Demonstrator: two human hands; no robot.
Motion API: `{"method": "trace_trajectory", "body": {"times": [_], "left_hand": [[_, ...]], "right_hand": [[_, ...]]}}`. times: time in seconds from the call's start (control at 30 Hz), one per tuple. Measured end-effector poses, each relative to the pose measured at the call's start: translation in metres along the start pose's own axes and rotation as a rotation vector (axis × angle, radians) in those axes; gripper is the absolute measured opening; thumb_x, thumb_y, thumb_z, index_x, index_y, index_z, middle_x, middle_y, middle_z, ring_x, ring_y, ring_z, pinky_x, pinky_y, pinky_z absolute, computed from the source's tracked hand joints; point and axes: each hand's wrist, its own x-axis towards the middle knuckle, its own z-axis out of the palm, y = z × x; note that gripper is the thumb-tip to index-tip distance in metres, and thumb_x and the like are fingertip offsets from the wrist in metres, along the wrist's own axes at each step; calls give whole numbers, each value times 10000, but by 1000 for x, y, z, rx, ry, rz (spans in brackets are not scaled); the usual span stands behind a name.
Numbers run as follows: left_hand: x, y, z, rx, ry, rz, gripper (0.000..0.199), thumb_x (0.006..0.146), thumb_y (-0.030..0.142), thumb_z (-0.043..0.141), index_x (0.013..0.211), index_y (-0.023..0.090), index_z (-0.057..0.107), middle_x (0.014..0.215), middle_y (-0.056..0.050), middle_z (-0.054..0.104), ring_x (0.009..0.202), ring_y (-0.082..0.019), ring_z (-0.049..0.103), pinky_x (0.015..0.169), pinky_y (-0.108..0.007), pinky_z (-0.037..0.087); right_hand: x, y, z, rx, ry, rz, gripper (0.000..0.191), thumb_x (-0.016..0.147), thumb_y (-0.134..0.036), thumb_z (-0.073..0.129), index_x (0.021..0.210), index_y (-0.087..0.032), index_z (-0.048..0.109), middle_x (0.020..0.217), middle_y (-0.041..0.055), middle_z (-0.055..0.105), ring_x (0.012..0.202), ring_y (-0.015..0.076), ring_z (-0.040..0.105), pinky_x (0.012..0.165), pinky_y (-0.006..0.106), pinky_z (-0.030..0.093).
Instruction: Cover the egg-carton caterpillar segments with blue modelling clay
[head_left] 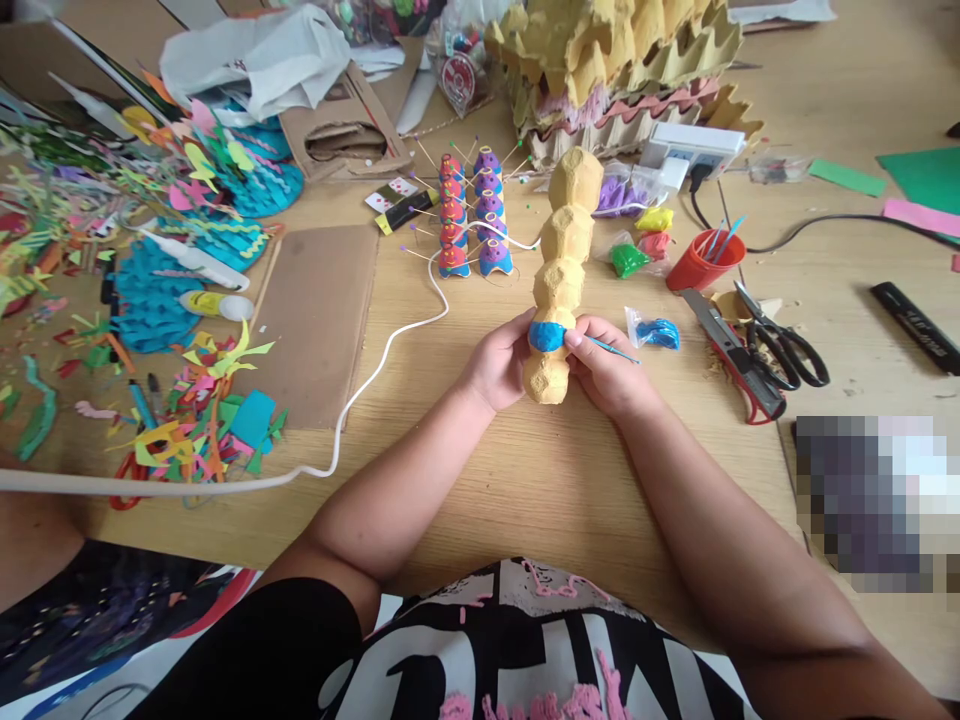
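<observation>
Because the strip (564, 240) is long and knobbly, both hands seem to brace it by its near end: the left hand (499, 365) is closed on one side, while the right hand (611, 370) pinches the tool (616, 351) against the other, thumb at the edge of the blue patch (547, 336). It points away from the body over the table (450, 480), likely to keep that patch facing up. Just right of the right hand lies the bag (658, 334) (handy, I'd judge, since its blue matches). Red figures (453, 215) and purple figures (491, 215) stand ahead, perhaps out of the forearms' way. Knife (726, 345) and scissors (769, 328) lie farther right.
</observation>
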Motion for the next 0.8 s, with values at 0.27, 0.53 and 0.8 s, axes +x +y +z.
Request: {"method": "trace_trajectory", "body": {"times": [0.27,0.53,0.8], "left_hand": [[0,0,0,38,3,-2,353,1115,403,616,913,176,796,790,-66,820,709,-228,811,718,-326,640],[-2,-2,4,55,5,39,342,1129,312,567,923,162,795,756,-58,806,679,-202,793,695,-298,617],[-1,-6,3,82,47,99,260,1095,322,627,950,185,794,809,-49,827,824,-226,843,823,-317,653]], "right_hand": [[0,-1,1,-18,10,-4,681,610,-788,1012,701,-254,598,609,-54,534,581,125,446,565,300,353],[1,1,0,25,32,-1,672,610,-783,1011,681,-250,609,626,-50,542,603,127,471,584,302,389],[2,1,0,17,16,0,648,675,-814,954,719,-253,631,675,-33,576,637,143,529,596,312,472]]}}
